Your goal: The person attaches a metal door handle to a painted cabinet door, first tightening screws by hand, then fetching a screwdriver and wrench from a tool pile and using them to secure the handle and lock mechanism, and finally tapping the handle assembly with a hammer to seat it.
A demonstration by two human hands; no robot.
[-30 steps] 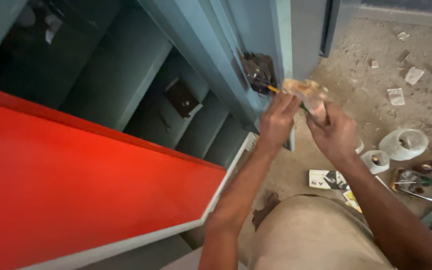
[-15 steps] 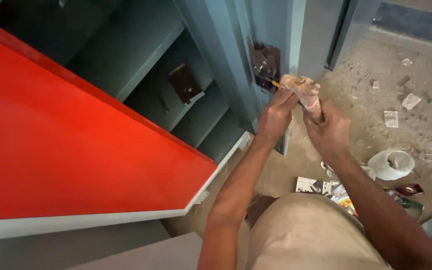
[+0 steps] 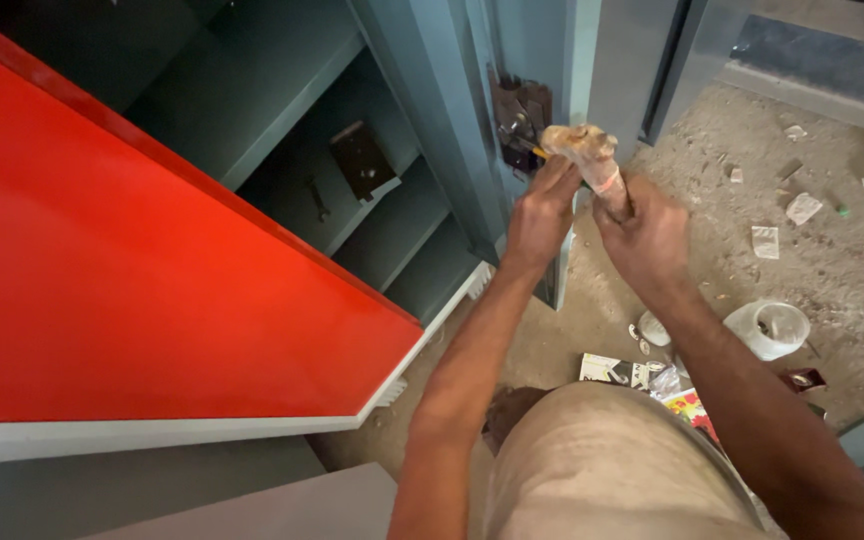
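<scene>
Upper centre of the frame: a wooden tool handle (image 3: pixel 584 160), pale and worn with a red band, held against the dark lock plate (image 3: pixel 519 120) on the edge of a grey-blue steel cabinet door (image 3: pixel 452 130). The right hand (image 3: pixel 647 235) has its fingers clamped around the handle's lower shaft; the left hand (image 3: pixel 542 205) pinches a small yellow-tipped part near its head. The handle looks stiff, light and dry, best gripped mid-shaft. Left: a red panel (image 3: pixel 152 280). Lower right: a white roll of tape (image 3: pixel 767 328) on the dusty floor (image 3: pixel 832 260).
</scene>
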